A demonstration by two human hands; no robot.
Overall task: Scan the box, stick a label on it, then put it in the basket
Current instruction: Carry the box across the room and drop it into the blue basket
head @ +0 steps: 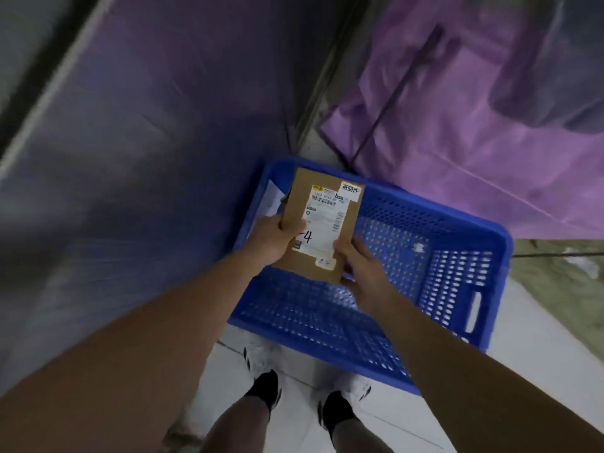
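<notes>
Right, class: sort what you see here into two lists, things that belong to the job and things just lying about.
Belongs to the job:
box
blue basket
left hand
right hand

Just lying about:
purple bag
white packet, already in the basket

The fine print on the white shipping label [322, 220] was too small to read. Beyond the fingers [343, 246], the flat brown cardboard box [318, 223] hid most of a white paper item [271, 199]. The purple plastic bag [457, 125] was blurred and cut off.
</notes>
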